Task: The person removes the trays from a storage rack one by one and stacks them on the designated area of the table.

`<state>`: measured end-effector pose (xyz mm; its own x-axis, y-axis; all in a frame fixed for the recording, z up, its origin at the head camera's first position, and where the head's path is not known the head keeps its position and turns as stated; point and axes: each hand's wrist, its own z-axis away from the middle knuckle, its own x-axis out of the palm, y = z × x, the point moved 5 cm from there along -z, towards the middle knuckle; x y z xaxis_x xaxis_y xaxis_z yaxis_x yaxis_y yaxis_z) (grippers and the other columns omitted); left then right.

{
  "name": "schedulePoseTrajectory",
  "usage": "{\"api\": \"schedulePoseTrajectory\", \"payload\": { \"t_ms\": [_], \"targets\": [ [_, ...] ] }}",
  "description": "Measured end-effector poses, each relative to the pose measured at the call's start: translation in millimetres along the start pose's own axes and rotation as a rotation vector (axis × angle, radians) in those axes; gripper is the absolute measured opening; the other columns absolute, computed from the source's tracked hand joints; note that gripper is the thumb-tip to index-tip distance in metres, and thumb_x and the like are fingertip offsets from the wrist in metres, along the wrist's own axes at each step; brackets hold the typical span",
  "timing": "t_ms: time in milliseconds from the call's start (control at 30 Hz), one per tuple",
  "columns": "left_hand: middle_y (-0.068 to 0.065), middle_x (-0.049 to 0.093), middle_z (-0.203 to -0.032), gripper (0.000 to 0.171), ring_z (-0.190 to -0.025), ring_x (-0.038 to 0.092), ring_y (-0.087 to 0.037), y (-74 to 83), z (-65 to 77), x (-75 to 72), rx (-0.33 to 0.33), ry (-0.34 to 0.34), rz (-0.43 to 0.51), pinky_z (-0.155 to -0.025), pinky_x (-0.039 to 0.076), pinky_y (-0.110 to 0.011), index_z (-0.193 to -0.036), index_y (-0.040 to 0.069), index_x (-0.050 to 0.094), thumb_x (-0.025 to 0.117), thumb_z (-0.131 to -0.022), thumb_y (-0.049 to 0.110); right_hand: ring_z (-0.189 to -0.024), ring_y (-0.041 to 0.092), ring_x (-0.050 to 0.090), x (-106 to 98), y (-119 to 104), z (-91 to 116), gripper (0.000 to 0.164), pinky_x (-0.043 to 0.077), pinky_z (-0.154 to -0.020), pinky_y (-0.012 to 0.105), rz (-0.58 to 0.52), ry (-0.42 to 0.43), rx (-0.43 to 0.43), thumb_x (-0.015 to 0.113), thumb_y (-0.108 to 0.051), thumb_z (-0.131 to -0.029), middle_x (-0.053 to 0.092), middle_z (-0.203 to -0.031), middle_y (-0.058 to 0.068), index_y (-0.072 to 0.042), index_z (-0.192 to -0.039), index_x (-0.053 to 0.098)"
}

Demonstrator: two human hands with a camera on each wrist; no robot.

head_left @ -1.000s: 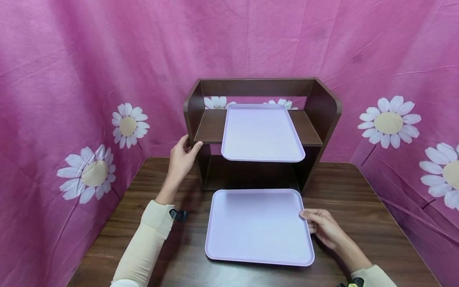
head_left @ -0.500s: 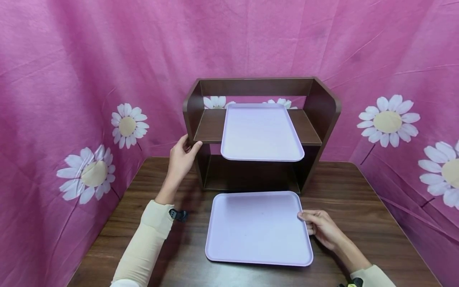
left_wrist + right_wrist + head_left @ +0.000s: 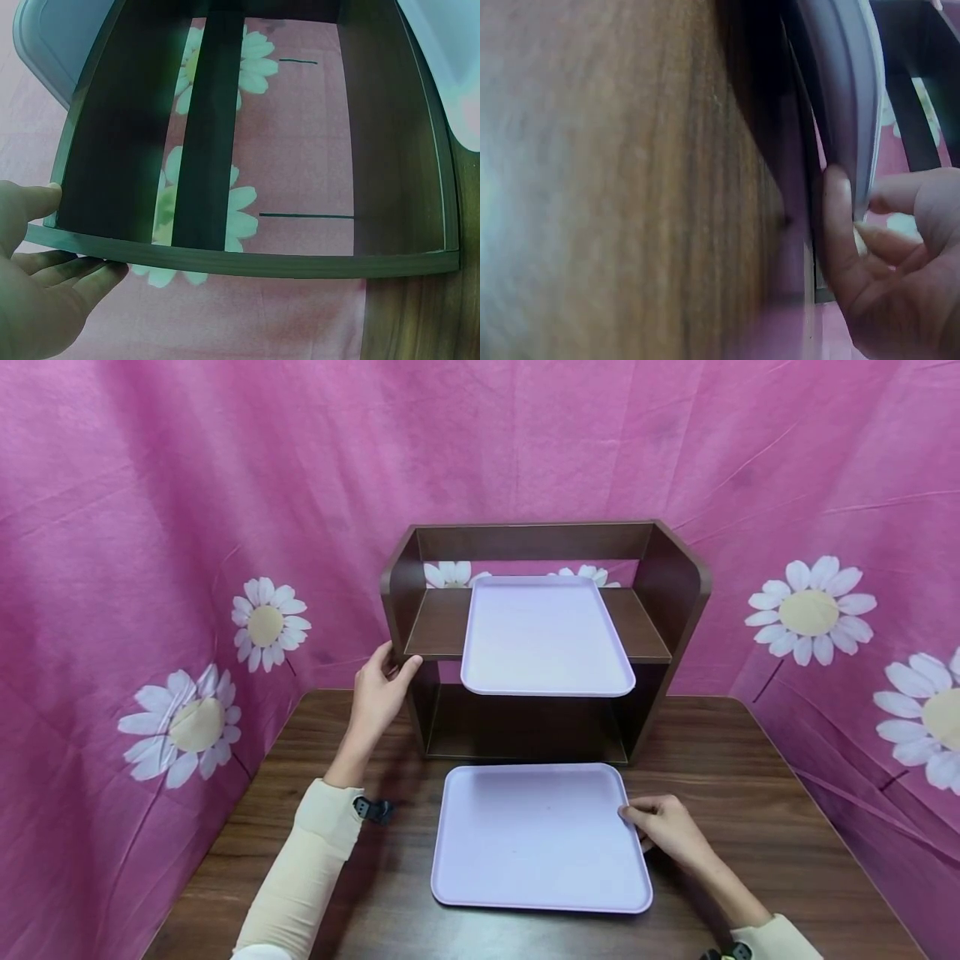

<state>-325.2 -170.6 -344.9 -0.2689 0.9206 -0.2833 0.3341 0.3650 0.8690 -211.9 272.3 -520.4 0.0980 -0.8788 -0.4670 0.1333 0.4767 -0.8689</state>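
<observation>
One tray [image 3: 540, 839] is pinched by the fingers of the right hand [image 3: 671, 832]; those of the left hand [image 3: 377, 692] grip the shelf [image 3: 532, 542] bearing the upper tray [image 3: 546, 637].

Lower tray [image 3: 540, 839]: smooth plastic, slight sheen
Upper tray [image 3: 547, 635]: smooth plastic too
Shelf unit [image 3: 672, 585]: smooth wood-like panels, fairly matt
Surface [image 3: 750, 827]: grained wood look, glossy
Backdrop [image 3: 525, 443]: creased cloth

left sleeve [image 3: 296, 864]: cream, fitted | left wristband [image 3: 372, 810]: black | right sleeve [image 3: 777, 940]: cream | right wristband [image 3: 739, 952]: black, yellow-green
</observation>
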Motion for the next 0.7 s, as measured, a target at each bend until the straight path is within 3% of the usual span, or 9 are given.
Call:
{"api": "schedulePoseTrajectory", "payload": {
  "t_ms": [200,433,700],
  "targets": [
    [-0.026,0.066,-0.143,0.053,-0.133,0.066,-0.037,-0.4,-0.7,-0.6,0.005,-0.001,-0.013,-0.114,0.057,-0.044,-0.147,-0.002,0.059,0.074,-0.102,0.022,-0.052,0.018,0.072,-0.9,-8.5,3.6,0.03,0.063,-0.053,0.032,0.188,0.092,-0.025,0.074,-0.015,-0.098,0.079,-0.082,0.012,0.009,-0.115,0.077],
    [-0.026,0.067,-0.142,0.053,-0.133,0.066,-0.036,0.1,0.3,-0.3,0.004,-0.003,-0.026,-0.113,0.057,-0.043,-0.147,-0.001,0.059,0.074,-0.102,0.023,-0.057,0.017,0.071,0.8,-10.5,4.9,0.025,0.062,-0.051,0.03,0.235,0.109,-0.043,0.073,-0.011,-0.096,0.079,-0.087,0.015,0.008,-0.111,0.078],
    [-0.025,0.067,-0.142,0.054,-0.132,0.067,-0.035,-0.3,-0.3,-0.2,0.005,-0.002,-0.03,-0.113,0.057,-0.043,-0.148,-0.001,0.058,0.074,-0.102,0.023,-0.054,0.015,0.07,2.0,-11.9,3.6,0.014,0.06,-0.048,0.028,0.299,0.123,-0.064,0.068,-0.007,-0.094,0.072,-0.072,0.004,0.002,-0.096,0.078]
  ]
}}
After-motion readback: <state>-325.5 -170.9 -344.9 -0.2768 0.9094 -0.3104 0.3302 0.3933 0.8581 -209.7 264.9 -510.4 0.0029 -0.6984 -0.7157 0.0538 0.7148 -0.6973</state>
